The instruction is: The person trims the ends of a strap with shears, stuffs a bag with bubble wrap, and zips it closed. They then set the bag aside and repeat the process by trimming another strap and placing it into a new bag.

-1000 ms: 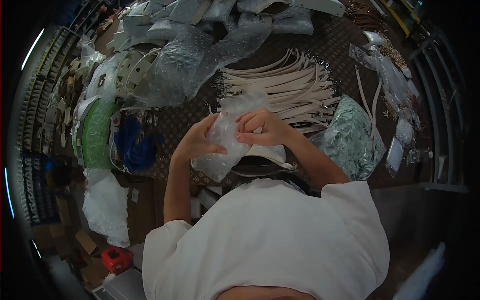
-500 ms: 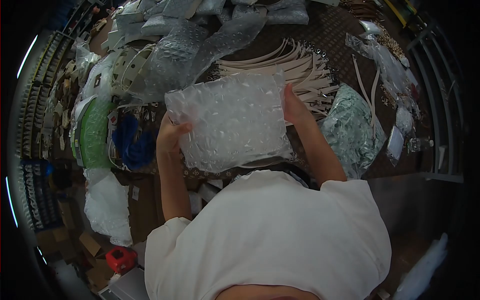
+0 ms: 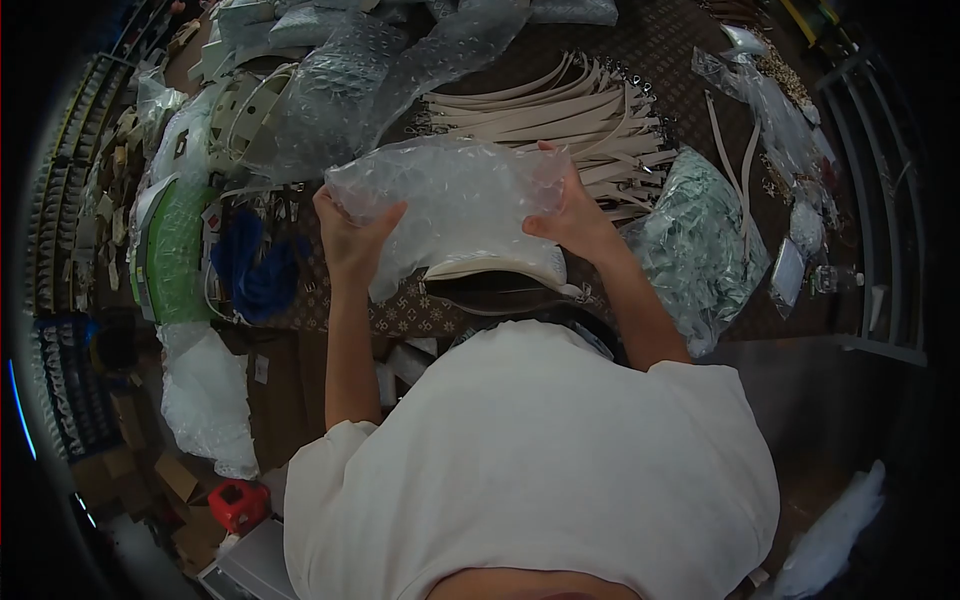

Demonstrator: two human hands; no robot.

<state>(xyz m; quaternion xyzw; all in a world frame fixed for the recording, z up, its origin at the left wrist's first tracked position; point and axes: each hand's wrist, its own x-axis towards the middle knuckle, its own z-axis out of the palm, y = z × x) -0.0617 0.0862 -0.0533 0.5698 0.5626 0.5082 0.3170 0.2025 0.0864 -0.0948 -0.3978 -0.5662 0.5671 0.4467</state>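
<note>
I hold a clear bubble-wrap bag stretched between both hands above the table. My left hand grips its left edge and my right hand grips its right edge. Under the bag, near the table's front edge, lies a cream-coloured bag piece. A fan of cream straps with metal clasps lies just beyond the bag.
More bubble-wrap sheets are piled at the back left. A blue bundle and a green roll sit at the left. Plastic bags of hardware lie at the right, and a crumpled silvery bag beside my right arm.
The bubble-wrap bag, crumpled between my hands a second ago, was spread wide and upright, and now hangs lower and flatter over the cream piece.
</note>
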